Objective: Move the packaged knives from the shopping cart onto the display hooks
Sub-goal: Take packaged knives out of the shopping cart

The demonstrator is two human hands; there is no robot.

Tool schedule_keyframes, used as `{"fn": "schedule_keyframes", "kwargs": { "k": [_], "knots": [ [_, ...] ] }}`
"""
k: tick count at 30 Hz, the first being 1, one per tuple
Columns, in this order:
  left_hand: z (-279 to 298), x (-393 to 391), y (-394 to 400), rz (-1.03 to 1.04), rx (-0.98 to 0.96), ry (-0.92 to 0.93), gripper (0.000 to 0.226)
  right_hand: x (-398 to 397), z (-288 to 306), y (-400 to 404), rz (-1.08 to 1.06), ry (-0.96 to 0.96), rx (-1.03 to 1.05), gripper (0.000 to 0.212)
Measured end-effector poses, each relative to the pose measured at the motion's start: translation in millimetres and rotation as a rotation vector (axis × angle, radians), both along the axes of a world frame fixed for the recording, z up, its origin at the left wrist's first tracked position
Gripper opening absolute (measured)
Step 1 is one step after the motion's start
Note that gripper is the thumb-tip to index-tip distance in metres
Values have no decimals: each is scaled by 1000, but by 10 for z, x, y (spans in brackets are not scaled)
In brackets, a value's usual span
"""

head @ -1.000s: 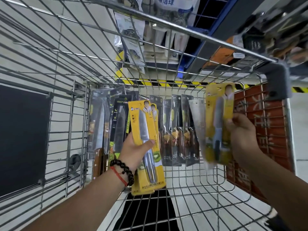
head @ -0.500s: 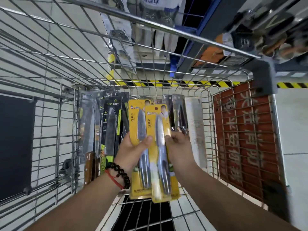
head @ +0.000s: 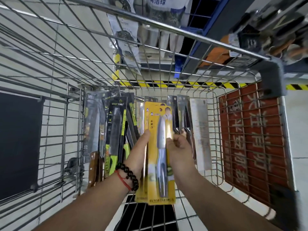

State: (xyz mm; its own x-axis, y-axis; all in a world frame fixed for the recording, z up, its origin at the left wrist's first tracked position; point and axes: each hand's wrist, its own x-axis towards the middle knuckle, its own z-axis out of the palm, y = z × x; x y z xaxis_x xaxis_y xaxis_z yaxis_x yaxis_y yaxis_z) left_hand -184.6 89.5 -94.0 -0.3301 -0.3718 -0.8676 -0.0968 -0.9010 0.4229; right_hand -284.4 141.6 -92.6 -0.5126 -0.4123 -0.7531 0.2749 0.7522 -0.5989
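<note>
From my head camera I look down into the cart (head: 196, 33), and everything else sits around the yellow packs (head: 160, 167) I hold upright over its wire floor. There are two of them, stacked face to face, the front one showing a knife with a pale handle. My left hand (head: 139, 153) grips the stack's left edge, thumb lying up along it, with a dark bead bracelet (head: 128, 174) and a red cord on that wrist. My right hand (head: 179, 145) clasps the right edge, fingers curled onto the front. Just left of the yellow packs stand the green-handled packs (head: 116, 129), and further left a knife with a wooden handle (head: 93, 169). Behind and just right of the yellow packs are dark packs (head: 182, 117), then a pale box (head: 199, 130). Well to the right, the cart's side carries a red panel (head: 253, 135).
</note>
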Motion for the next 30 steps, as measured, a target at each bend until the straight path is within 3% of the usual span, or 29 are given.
{"fn": "schedule_keyframes", "kwargs": {
  "k": [3, 6, 9, 11, 14, 16, 18, 20, 22, 24, 27, 30],
  "knots": [
    [-53, 47, 32, -51, -123, -40, 33, 27, 53, -54, 62, -14, -4, 10],
    [-50, 99, -6, -62, -231, -90, 54, -135, 56, -72, 55, -79, -37, 18],
    [-39, 154, -82, -56, -247, -125, 88, -484, -82, -23, 166, 316, 57, 15],
    [-46, 187, -138, -29, -246, -121, 77, -737, -241, 114, 324, 497, 261, 45],
    [-110, 223, -128, -15, -217, -102, 73, -924, -377, 351, 383, 335, 379, 69],
    [-116, 231, -121, -28, -221, -89, 77, -994, -475, 473, 556, 308, 370, 52],
    [-186, 247, -84, -27, -232, -80, 106, -1072, -628, 587, 780, 270, 241, 35],
    [-235, 254, -54, -42, -238, -90, 118, -1139, -646, 679, 848, 317, 213, 64],
    [-253, 247, -47, -56, -242, -84, 122, -1136, -551, 621, 772, 331, 349, 77],
    [-281, 250, -57, -57, -229, -78, 123, -1075, -341, 496, 722, 332, 382, 60],
    [-207, 236, -98, -3, -235, -57, 109, -1123, -227, 448, 683, 294, 318, 31],
    [-166, 234, -138, 38, -201, -41, 41, -1187, -150, 474, 487, 304, 281, 18]
  ]
}}
